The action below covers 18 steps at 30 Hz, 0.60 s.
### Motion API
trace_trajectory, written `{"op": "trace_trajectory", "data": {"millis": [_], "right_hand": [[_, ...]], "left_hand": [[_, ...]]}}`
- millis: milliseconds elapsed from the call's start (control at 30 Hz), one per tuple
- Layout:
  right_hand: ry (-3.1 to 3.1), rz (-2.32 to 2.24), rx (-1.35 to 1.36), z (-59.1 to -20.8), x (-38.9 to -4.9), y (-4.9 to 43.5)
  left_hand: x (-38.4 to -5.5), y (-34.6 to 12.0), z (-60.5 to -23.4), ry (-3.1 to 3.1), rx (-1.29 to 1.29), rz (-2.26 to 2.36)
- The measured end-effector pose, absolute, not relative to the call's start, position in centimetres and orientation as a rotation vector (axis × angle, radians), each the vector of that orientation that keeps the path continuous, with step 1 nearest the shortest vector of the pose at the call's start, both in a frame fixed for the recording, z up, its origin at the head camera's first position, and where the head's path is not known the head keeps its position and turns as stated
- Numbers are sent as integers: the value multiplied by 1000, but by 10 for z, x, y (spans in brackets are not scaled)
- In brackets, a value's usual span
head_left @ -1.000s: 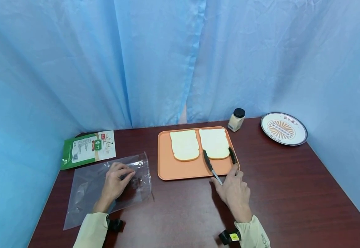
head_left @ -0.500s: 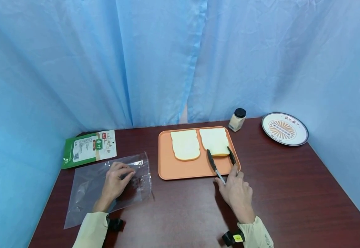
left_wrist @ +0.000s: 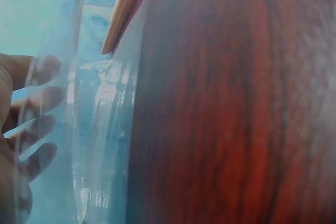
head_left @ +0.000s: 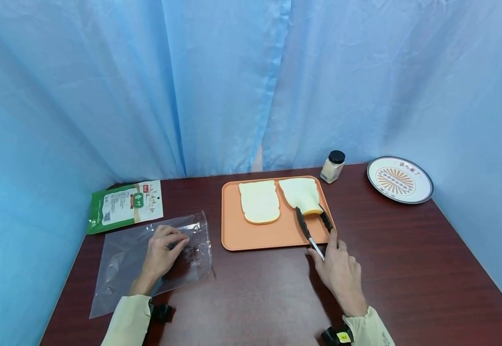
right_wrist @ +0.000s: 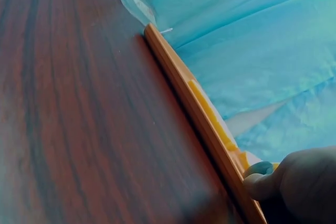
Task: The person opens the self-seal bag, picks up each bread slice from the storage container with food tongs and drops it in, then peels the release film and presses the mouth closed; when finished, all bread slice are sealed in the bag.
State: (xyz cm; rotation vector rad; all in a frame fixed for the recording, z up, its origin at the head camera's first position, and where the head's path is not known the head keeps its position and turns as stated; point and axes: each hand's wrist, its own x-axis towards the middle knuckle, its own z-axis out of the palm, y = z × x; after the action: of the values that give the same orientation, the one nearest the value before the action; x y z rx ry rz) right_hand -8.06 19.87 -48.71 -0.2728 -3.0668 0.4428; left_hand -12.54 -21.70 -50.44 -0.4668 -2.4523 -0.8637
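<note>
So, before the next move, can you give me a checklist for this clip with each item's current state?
1. Right hand holding the tongs: ok.
2. Tongs' tips on either side of the right bread slice at its near edge: ok.
3. Right bread slice lifted clear of the tray: not ok, its far part lies there.
4. Left bread slice lying flat, apart from the tongs: ok.
5. Left hand gripping the plastic bag: cannot tell, the contact is unclear.
6. Jar capped: ok.
</note>
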Motion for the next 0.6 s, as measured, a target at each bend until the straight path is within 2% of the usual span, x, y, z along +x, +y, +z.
{"op": "trace_trajectory", "data": {"millis": [300,600], "right_hand": [[-3081,472,-257,-485,-80,210],[-3007,488,-121,-482,-74,224]], "left_hand": [[-125,-216,-503,-2489,-445,-856],[-125,-216,-502,-2485,-444,-872]]}}
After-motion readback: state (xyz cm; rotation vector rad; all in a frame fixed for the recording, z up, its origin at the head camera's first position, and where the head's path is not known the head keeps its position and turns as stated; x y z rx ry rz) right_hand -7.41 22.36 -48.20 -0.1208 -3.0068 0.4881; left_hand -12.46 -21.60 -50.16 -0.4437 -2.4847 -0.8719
